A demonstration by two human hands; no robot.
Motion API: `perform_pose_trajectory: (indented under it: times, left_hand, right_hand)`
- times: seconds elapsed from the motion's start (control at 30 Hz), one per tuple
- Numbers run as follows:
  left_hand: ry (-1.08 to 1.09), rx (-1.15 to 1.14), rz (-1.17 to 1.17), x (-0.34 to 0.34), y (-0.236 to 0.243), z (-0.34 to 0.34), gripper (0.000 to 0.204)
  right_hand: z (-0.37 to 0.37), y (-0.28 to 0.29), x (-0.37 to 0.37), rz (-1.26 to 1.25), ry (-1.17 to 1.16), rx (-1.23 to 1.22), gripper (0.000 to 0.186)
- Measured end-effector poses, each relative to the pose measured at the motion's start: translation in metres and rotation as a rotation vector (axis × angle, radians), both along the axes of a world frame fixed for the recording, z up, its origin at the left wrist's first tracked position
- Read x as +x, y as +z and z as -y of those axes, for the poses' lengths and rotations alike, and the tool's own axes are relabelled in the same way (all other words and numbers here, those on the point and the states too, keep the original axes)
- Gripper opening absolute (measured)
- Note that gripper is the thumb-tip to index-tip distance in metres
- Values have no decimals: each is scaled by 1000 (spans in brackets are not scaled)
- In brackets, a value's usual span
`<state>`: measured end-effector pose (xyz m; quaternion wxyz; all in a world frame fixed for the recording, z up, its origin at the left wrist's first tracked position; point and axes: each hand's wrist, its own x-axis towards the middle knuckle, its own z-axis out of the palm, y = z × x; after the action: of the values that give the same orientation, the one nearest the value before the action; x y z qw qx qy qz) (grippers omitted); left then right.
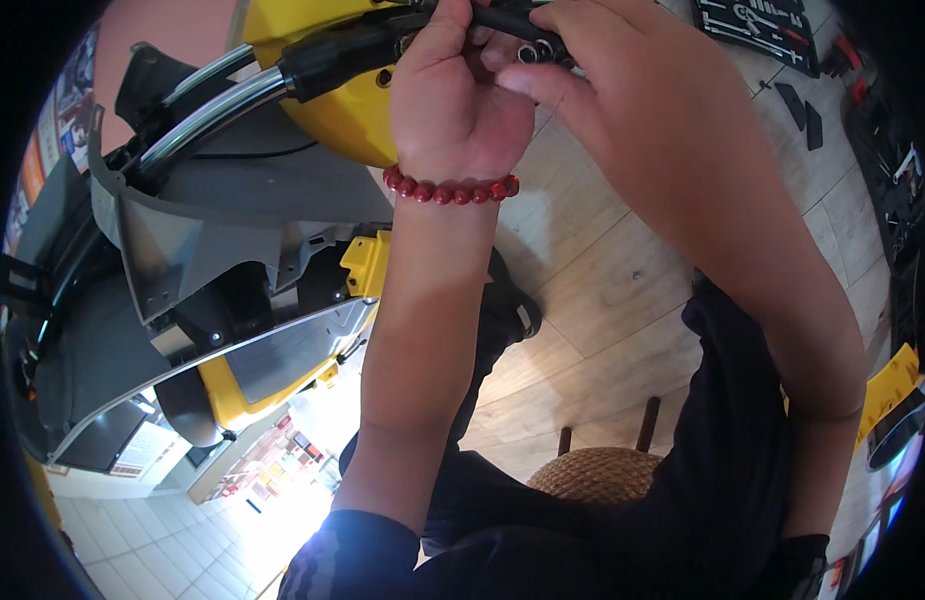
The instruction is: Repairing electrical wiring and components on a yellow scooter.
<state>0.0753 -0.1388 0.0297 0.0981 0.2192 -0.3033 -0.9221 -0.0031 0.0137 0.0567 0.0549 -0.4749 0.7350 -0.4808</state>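
At the top of the head view, both of my hands meet beside a yellow body panel point(337, 125) of a scooter-like vehicle. My left hand point(462, 115), with a red bead bracelet point(450, 191) at its wrist, is turned palm toward me. Its fingers curl closed around something largely hidden by the thumb and the frame's edge. To its right, my right hand point(607, 75) is closed on a black bar-shaped piece point(512, 22) with shiny round metal ends point(534, 50). Whether this piece is a tool or a vehicle part I cannot tell.
Chrome tubes point(217, 112) with a black sleeve and a grey plastic fairing point(212, 240) fill the left. An open tool case point(757, 30) lies at the upper right, near black flat pieces point(802, 112). A woven stool point(592, 474) stands below, and a yellow part point(892, 395) at far right.
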Motion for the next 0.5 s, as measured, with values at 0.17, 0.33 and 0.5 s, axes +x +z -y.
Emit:
perform_pose_trajectory:
  times: [0.17,0.33,0.5]
  left_hand:
    - [188,19,17,-9,12,-24,27]
    - [-41,9,-94,-11,13,-10,29]
    - [98,-18,-61,-11,7,-7,26]
  right_hand:
    - [5,20,-33,749,150,211,32]
    - [4,29,-9,1204,73,254,36]
    - [-4,0,-2,-48,-175,257,36]
